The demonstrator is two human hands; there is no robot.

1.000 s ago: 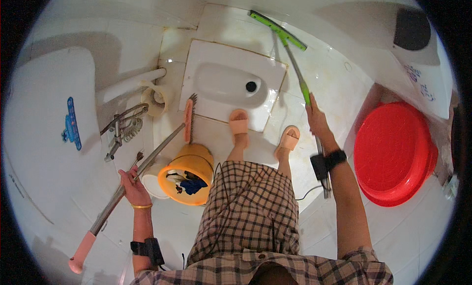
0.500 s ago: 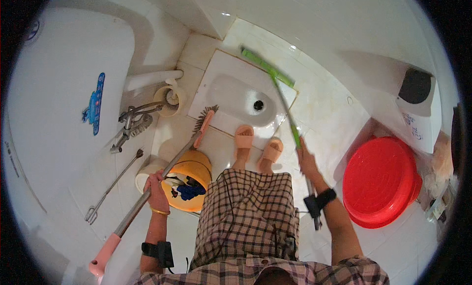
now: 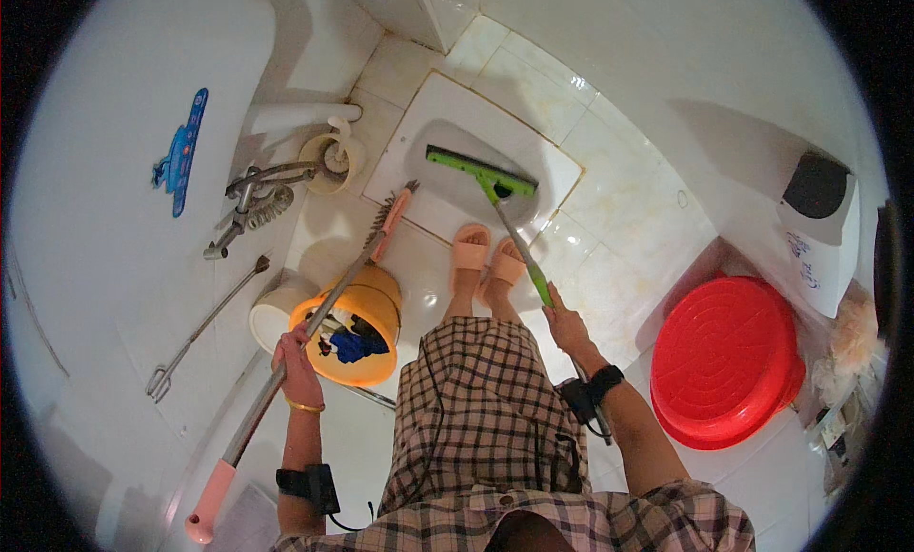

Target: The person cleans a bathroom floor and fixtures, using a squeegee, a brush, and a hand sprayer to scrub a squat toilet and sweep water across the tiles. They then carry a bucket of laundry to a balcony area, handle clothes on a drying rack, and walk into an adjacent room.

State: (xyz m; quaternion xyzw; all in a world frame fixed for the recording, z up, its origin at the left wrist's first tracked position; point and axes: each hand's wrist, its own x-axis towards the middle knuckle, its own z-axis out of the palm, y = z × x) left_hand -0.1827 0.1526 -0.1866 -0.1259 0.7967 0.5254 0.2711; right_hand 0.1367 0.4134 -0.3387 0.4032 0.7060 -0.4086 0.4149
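My left hand (image 3: 296, 361) is closed around the metal pole of a long-handled floor brush (image 3: 337, 290). Its pink bristled head sits by the left edge of the squat toilet (image 3: 386, 180), and its pink grip end points down to the lower left. With my right hand (image 3: 566, 325) I grip the green and grey handle of a squeegee (image 3: 484, 171). The green blade lies across the toilet's basin and partly covers the drain hole. My feet in pink slippers (image 3: 470, 247) stand just before the toilet.
A yellow bucket (image 3: 381, 290) with dark blue cloth inside stands beside the brush pole. A red basin (image 3: 728, 361) leans at the right. Near the left wall are a cream bin (image 3: 350, 176), metal tongs (image 3: 211, 325) and a tap with a coiled hose (image 3: 249, 204).
The squeegee's blade has moved from the tiles beyond the toilet down over its basin. My right hand has come nearer my body's middle. The brush has hardly moved.
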